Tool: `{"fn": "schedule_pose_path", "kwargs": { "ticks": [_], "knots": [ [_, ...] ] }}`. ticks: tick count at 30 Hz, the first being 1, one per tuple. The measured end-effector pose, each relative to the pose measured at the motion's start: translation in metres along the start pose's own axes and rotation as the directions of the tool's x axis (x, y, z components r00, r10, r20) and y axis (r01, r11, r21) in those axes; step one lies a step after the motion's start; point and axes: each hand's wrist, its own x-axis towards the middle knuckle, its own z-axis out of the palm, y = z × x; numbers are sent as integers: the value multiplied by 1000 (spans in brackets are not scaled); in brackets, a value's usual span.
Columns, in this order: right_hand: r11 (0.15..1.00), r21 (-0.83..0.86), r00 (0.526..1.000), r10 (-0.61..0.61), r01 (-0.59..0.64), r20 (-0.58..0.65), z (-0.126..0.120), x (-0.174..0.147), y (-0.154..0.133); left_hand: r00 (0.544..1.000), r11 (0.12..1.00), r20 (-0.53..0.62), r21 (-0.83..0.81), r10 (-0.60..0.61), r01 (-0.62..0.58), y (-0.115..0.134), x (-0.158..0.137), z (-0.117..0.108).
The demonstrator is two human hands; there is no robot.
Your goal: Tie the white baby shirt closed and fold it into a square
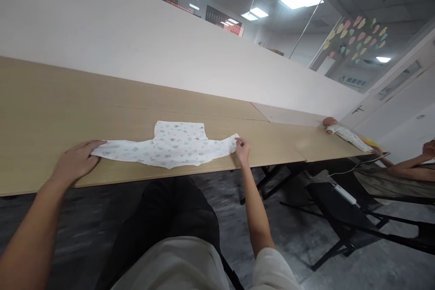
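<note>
A small white baby shirt [180, 142] with a scattered print lies spread on the wooden table [112, 90], its sleeves stretched out to both sides and its collar edge towards me. At the end of the left sleeve, my left hand [76, 161] pinches the cuff between thumb and fingers. My right hand [242, 150] grips the other cuff with fingertips closed on it. Both forearms reach in from the near side. The shirt's body points away from me, towards the wall.
A low white wall [136, 45] with glass above borders the table's far side. On the right, a doll [343, 133] in white clothes lies on the table. Beyond a black folding chair [343, 208] bearing a white power strip [345, 194], another person [404, 174] sits.
</note>
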Motion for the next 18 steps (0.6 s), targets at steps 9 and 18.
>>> {"fn": "schedule_pose_path", "kwargs": {
  "ticks": [9,18],
  "knots": [
    [931,210,906,-346,299,242,87,-42,-102,1000,1000,4,-18,3,-3,-3,0,1],
    [893,-63,767,-344,445,541,145,-129,-129,999,998,-23,-38,42,-43,-8,0,6]
  ]
}}
